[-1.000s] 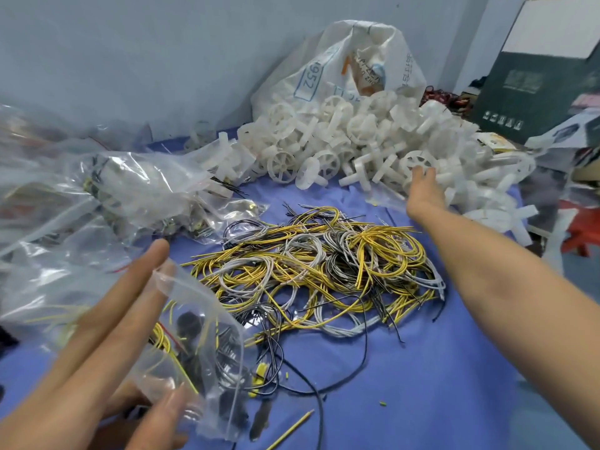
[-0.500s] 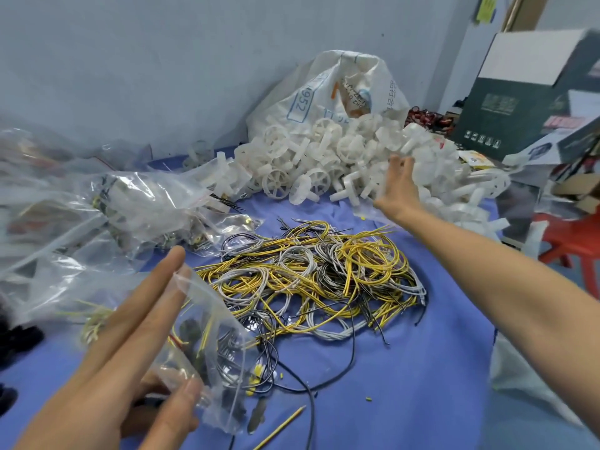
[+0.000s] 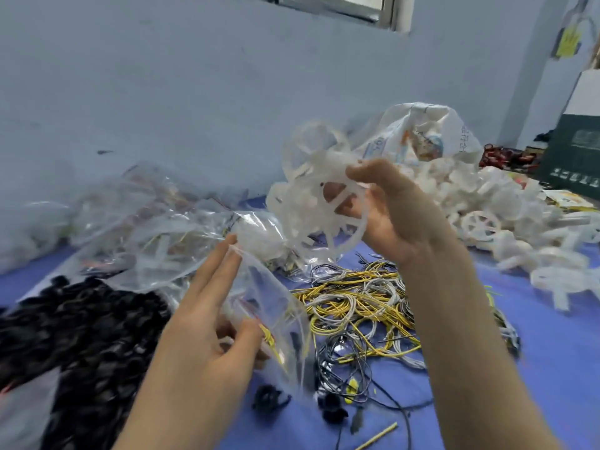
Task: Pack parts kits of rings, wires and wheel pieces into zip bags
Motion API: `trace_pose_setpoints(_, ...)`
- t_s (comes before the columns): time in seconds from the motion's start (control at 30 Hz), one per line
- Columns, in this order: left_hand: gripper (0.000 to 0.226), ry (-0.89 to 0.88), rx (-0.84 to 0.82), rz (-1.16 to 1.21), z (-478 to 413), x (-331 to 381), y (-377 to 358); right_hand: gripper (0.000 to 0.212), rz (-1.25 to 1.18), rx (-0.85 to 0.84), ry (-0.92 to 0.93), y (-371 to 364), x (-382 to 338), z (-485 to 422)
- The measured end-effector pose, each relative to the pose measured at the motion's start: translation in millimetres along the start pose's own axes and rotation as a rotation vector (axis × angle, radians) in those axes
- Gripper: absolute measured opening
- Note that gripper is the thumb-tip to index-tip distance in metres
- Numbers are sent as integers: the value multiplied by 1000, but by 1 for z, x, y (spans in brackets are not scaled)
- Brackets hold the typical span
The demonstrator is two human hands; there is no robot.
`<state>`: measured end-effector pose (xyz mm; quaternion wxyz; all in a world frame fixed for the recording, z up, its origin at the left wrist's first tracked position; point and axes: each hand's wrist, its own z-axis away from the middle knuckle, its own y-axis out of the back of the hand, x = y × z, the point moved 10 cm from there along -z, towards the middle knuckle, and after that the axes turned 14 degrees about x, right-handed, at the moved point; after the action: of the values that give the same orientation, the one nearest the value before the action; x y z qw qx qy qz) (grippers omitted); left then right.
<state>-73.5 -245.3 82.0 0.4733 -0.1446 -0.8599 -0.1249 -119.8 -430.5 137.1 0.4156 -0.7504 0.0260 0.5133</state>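
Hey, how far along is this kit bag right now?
Done: the zip bag already shows yellow wire inside, and filled bags are heaped behind. In hand: the left hand holds it open while the right hand grips white wheel pieces near its mouth. Left: drop them in, then zip it.

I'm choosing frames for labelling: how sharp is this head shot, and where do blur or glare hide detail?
Head view: motion blur smears the wheel pieces in the right hand and the black rings at lower left; the wires read sharper; glare streaks the zip bag held by the left hand, veiling its contents; light is soft, without hard shadows.
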Motion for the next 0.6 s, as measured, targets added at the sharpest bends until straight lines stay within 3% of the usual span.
trace_pose_setpoints(0.13, 75, 72, 37, 15, -4, -11, 14, 41, -98, -1, -36, -1, 25, 11)
trace_pose_setpoints(0.37, 72, 153, 98, 20, -13, -14, 31, 54, 475, 475, 238, 93, 40, -34)
trace_pose_setpoints(0.6, 71, 148, 70, 3, -11, -17, 24, 63, 658, 397, 394, 112, 49, -48)
